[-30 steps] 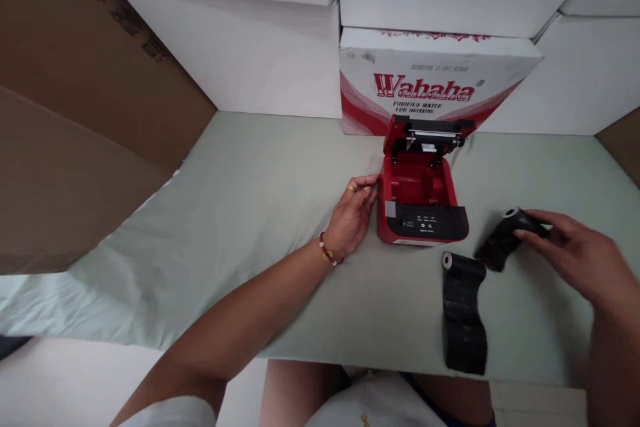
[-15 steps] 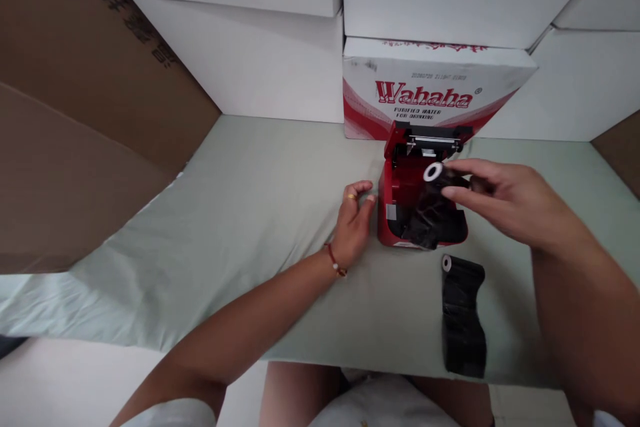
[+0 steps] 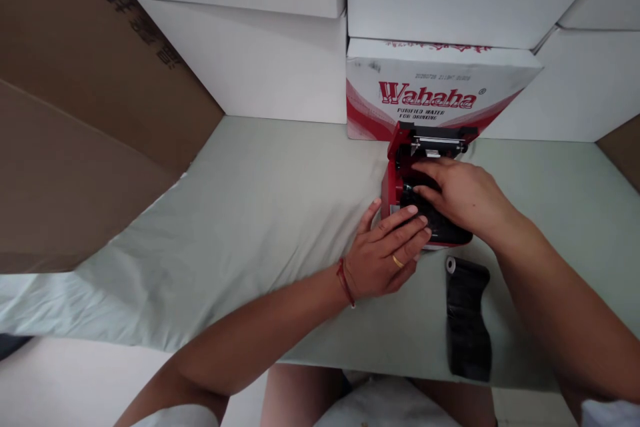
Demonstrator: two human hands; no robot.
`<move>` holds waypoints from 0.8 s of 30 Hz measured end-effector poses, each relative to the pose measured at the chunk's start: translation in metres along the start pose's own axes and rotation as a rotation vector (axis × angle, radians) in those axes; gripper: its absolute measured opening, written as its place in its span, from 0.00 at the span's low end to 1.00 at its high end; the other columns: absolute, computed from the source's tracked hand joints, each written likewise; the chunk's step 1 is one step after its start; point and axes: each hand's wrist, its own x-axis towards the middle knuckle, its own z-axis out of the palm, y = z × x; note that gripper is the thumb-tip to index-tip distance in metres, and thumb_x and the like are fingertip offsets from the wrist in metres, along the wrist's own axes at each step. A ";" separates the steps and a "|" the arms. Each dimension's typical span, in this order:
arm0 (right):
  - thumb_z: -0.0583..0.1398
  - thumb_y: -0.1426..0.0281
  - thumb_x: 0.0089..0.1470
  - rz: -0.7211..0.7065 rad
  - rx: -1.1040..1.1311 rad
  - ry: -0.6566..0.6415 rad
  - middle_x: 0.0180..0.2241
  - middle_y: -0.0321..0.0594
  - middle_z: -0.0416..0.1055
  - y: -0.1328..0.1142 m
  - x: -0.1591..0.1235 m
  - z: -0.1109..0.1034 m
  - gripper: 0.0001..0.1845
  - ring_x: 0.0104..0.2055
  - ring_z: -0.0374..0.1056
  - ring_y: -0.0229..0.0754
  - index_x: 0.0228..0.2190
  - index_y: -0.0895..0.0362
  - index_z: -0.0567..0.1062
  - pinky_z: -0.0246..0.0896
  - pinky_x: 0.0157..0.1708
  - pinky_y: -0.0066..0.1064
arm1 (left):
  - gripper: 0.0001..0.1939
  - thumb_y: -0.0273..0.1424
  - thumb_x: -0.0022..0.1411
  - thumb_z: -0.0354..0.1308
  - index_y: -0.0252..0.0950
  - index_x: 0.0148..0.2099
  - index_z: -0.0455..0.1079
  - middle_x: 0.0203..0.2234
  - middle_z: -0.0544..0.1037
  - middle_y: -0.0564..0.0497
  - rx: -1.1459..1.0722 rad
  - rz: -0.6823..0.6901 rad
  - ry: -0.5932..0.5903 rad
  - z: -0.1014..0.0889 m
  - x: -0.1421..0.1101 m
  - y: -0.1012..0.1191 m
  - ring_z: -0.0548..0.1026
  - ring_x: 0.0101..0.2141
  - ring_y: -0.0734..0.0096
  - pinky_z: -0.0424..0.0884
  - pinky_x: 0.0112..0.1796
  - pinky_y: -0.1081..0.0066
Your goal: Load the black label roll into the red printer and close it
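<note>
A: What stands at the centre?

B: A boxy red plastic device with a raised lid (image 3: 391, 180), set on the pale green cloth (image 3: 270, 213) just in front of a white-and-red cardboard carton printed "Wahaha" (image 3: 433, 97). The lid's underside carries a black roller (image 3: 437, 145) and a thin, bright strip.

A: And the left hand (image 3: 387, 250)?

B: Laid open over the device's near left corner, fingers extended side by side, thumb against the left wall. It wears a gold ring (image 3: 397, 261), with a red cord bracelet (image 3: 345, 282) at the wrist.

A: The right hand (image 3: 465, 193)?

B: It enters from the right, thumb and forefinger reaching down into the cavity beneath the lid. The remaining fingers are hidden; from here I cannot tell whether it grips anything. Glossy black film (image 3: 443, 230) lies under it, across the device's front.

A: Is there a second black piece?

B: Yes: a black roll with a pale hollow core (image 3: 469, 327), partly unwound, its loose length running toward the table's near edge. It lies near the device's front right corner, apart from both hands.
</note>
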 end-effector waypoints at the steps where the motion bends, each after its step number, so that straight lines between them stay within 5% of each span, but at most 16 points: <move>1: 0.63 0.65 0.69 -0.037 0.064 0.039 0.59 0.47 0.85 0.000 -0.005 -0.002 0.21 0.53 0.84 0.60 0.60 0.51 0.85 0.79 0.50 0.50 | 0.24 0.30 0.77 0.54 0.37 0.71 0.69 0.60 0.87 0.44 0.009 0.009 -0.001 -0.001 0.000 0.000 0.76 0.71 0.62 0.38 0.82 0.49; 3: 0.63 0.63 0.70 -0.081 0.238 0.175 0.50 0.42 0.88 0.001 -0.017 -0.010 0.15 0.47 0.85 0.53 0.51 0.50 0.88 0.79 0.49 0.44 | 0.23 0.30 0.77 0.53 0.36 0.70 0.70 0.59 0.88 0.44 0.004 0.037 0.001 -0.002 0.001 0.001 0.78 0.69 0.62 0.37 0.82 0.48; 5: 0.62 0.60 0.73 -0.034 0.398 0.446 0.40 0.38 0.89 0.003 -0.027 -0.019 0.14 0.41 0.83 0.48 0.44 0.49 0.88 0.78 0.45 0.40 | 0.23 0.29 0.76 0.53 0.36 0.70 0.70 0.59 0.88 0.44 -0.022 0.057 0.005 -0.002 0.002 0.001 0.78 0.69 0.63 0.37 0.82 0.48; 8: 0.59 0.56 0.76 0.083 0.501 0.773 0.49 0.44 0.88 0.014 -0.026 -0.024 0.17 0.51 0.82 0.53 0.53 0.47 0.87 0.78 0.53 0.46 | 0.26 0.29 0.74 0.57 0.36 0.71 0.70 0.59 0.87 0.43 -0.052 0.074 0.020 -0.002 0.002 0.001 0.79 0.69 0.62 0.39 0.82 0.52; 11: 0.57 0.52 0.78 0.101 0.607 0.679 0.63 0.44 0.82 0.033 -0.009 -0.014 0.22 0.66 0.76 0.56 0.63 0.43 0.81 0.71 0.67 0.53 | 0.29 0.29 0.73 0.58 0.41 0.74 0.68 0.61 0.87 0.45 -0.076 0.081 0.019 -0.001 0.001 0.001 0.81 0.66 0.62 0.41 0.81 0.56; 15: 0.59 0.49 0.76 0.057 0.822 0.551 0.59 0.40 0.85 0.044 -0.004 0.003 0.23 0.64 0.79 0.54 0.58 0.47 0.85 0.70 0.70 0.55 | 0.33 0.29 0.75 0.58 0.50 0.78 0.62 0.65 0.84 0.50 -0.176 0.018 -0.050 -0.001 -0.004 0.002 0.81 0.67 0.64 0.46 0.80 0.58; 19: 0.57 0.51 0.78 0.019 0.816 0.548 0.52 0.39 0.88 0.039 -0.031 0.008 0.22 0.59 0.83 0.53 0.50 0.45 0.89 0.73 0.67 0.55 | 0.34 0.29 0.75 0.60 0.53 0.78 0.63 0.64 0.85 0.51 -0.250 -0.033 -0.035 -0.002 -0.007 0.002 0.82 0.66 0.64 0.53 0.78 0.59; 24: 0.57 0.58 0.79 -0.156 0.650 0.461 0.56 0.40 0.86 0.037 -0.064 0.021 0.19 0.64 0.81 0.52 0.51 0.45 0.88 0.65 0.74 0.59 | 0.28 0.30 0.76 0.60 0.52 0.74 0.69 0.62 0.86 0.53 -0.135 0.030 0.005 -0.004 -0.005 0.002 0.83 0.62 0.65 0.53 0.76 0.59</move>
